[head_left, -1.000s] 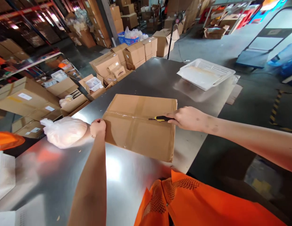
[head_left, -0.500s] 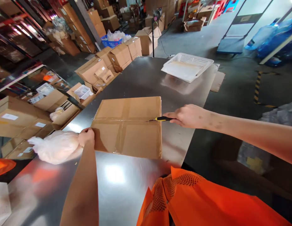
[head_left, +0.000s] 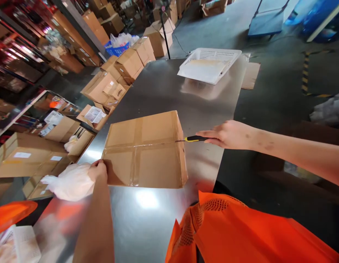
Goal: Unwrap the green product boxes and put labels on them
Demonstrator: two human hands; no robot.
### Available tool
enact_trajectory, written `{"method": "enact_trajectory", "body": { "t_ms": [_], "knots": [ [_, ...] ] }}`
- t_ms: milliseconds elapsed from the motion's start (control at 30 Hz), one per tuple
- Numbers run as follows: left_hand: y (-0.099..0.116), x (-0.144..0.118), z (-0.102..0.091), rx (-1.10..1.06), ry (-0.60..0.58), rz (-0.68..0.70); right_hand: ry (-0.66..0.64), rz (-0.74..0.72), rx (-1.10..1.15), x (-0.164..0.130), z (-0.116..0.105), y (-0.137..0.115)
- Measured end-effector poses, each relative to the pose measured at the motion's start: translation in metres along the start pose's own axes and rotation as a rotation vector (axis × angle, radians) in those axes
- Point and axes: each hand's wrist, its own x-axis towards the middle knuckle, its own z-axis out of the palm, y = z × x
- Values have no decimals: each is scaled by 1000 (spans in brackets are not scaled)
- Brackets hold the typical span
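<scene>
A taped cardboard box [head_left: 144, 150] lies flat on the steel table [head_left: 169, 91], one hand steadying it, the other holding a knife at its edge

The table runs away from the viewer, with a white plastic basket [head_left: 210, 64] at its far end, well apart from the box; the box sits in the near middle, its tape seam running left to right. The right hand [head_left: 231, 134] is just off the box's right edge, its fingers closed round a yellow-and-black utility knife [head_left: 195, 138] whose tip meets the seam at that edge. The left hand [head_left: 98, 171] rests at the near left corner of the box, fingers curled against it. Just beside that hand lies a pale plastic bag [head_left: 69, 181], touching the wrist side
</scene>
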Motion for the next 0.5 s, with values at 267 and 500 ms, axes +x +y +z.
{"method": "enact_trajectory", "body": {
  "t_ms": [267,500],
  "knots": [
    [-1,1,4,34,23,2,171,53,146,-44,58,3],
    [1,-4,1,193,34,73,340,309,506,-62,100,-35]
  ]
}}
